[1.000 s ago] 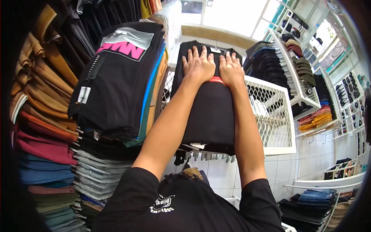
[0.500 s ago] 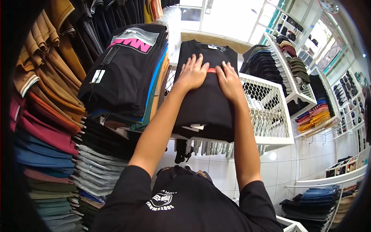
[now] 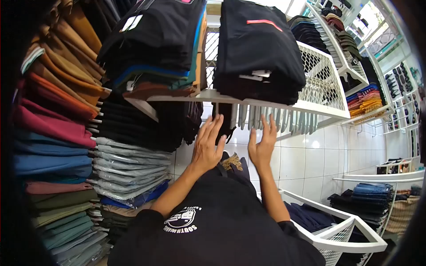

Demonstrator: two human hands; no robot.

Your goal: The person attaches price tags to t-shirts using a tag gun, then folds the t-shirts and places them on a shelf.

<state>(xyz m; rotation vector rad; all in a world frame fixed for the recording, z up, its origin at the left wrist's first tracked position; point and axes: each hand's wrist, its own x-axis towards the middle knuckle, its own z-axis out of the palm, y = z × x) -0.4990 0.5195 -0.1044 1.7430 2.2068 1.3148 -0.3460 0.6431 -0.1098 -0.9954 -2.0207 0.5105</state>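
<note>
My left hand [image 3: 207, 144] is lifted in front of the rack, its fingers stretched upward and nothing in it. Level with it, my right hand [image 3: 262, 144] is likewise empty, thumb and fingers apart. Both are nearest the front edge of a white rack [image 3: 202, 96]. On that rack lies a stack of folded black shirts [image 3: 262, 48], the top one bearing a red strip [image 3: 265, 24]; white tags poke out at its front. Left of it sits another stack of folded shirts [image 3: 151, 40], mostly black with blue, green and orange layers beneath. Neither hand touches a stack.
Folded coloured garments [image 3: 53, 128] are piled along the left, beside plastic-wrapped grey clothes [image 3: 128, 166]. A white mesh panel [image 3: 326, 80] adjoins the rack on the right. Lower right stands another white frame [image 3: 341, 232]. Hangers [image 3: 275, 119] hang below the rack; jeans [image 3: 372, 195] lie further right.
Both hands have left the top black shirt and drawn back toward my body, below the rack's edge. My view has tilted down, so the stacks appear higher.
</note>
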